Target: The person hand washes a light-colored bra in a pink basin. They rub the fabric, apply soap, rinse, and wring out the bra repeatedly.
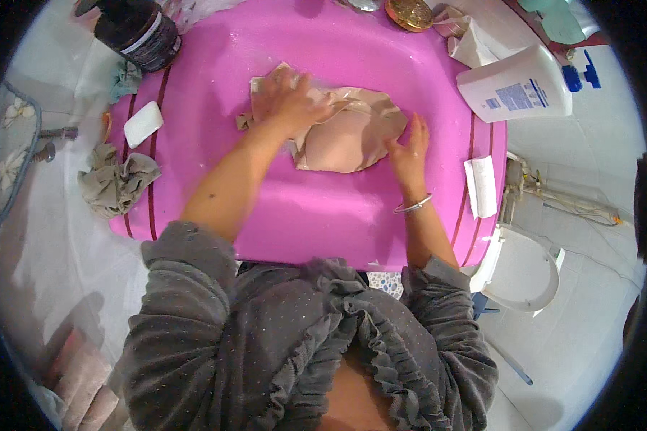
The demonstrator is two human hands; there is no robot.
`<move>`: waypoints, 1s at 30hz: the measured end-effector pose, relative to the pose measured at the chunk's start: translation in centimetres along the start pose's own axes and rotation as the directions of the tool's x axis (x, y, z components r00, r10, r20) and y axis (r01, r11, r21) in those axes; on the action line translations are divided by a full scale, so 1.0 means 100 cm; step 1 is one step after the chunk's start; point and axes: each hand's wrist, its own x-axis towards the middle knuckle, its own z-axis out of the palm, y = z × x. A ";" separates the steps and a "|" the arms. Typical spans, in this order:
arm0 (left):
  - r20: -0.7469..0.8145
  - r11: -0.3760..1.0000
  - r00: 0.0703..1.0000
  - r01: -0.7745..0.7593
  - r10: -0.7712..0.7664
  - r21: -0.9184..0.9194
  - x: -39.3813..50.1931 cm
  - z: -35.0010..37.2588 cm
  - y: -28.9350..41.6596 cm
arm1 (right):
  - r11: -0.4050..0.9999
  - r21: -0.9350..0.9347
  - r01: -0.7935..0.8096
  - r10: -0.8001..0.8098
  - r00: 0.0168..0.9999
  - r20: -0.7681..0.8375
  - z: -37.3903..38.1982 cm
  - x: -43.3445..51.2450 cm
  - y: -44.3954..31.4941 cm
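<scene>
A beige bra [339, 140] lies wet and spread in the basin of a pink sink [312, 221]. My left hand [288, 102] rests on its upper left part, palm down with the fingers spread; whether the fingers grip the cloth cannot be told. At the right edge of the bra is my right hand [410, 148], upright with fingers apart, its thumb near the cup's rim. A bracelet circles the right wrist.
On the left rim sit a white soap bar [143, 124], a crumpled grey cloth [117, 180] and a dark pump bottle [137, 35]. A white pump bottle [517, 89] and a folded white paper [480, 187] are on the right. A toilet [523, 269] stands at lower right.
</scene>
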 end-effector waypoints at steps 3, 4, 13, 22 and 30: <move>0.112 0.997 0.992 -0.057 0.052 0.048 -0.015 0.034 0.033 | 0.999 -0.025 0.020 -0.013 0.971 0.238 0.023 -0.002 0.006; 0.202 0.994 0.975 -0.103 0.095 0.028 -0.012 0.038 0.031 | 0.998 -0.045 0.037 -0.020 0.940 0.342 0.027 -0.002 0.004; -0.248 0.950 0.964 -0.018 0.100 0.312 0.012 0.028 -0.014 | 0.354 0.527 -0.772 0.533 0.630 0.565 0.001 -0.005 -0.026; -0.460 0.734 0.837 -0.509 0.298 -0.451 -0.051 -0.008 0.089 | -0.446 0.577 -0.684 -0.407 0.730 0.549 0.060 0.025 0.055; -0.600 0.763 0.781 -0.491 0.172 -0.420 -0.039 -0.016 0.098 | -0.141 0.872 -0.469 0.038 0.877 0.478 0.023 0.015 -0.049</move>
